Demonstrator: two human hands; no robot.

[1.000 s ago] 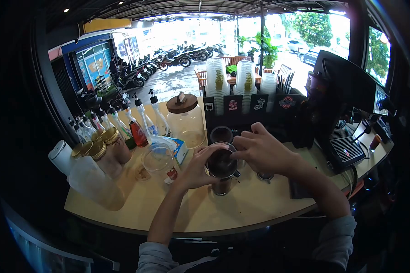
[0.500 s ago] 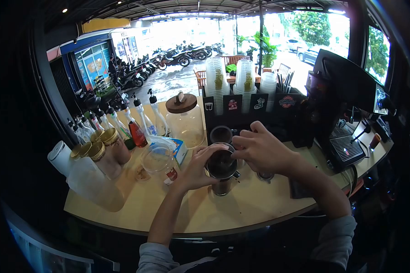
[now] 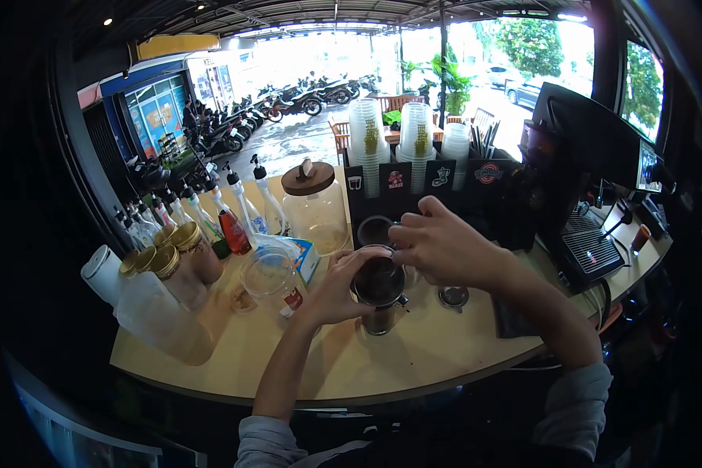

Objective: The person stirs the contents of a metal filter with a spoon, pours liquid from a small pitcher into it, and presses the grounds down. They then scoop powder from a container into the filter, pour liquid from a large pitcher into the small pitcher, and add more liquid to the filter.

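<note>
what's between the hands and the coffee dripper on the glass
Nothing visible. The left hand already touches the side of the coffee dripper, and the right hand has its fingertips at the rim.

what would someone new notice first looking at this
Both hands meet at the counter's middle over a dark metal filter sitting on a glass: the left hand grips its side, the right hand pinches at its rim. Behind stand stacked plastic cups; syrup bottles line the left.
</note>
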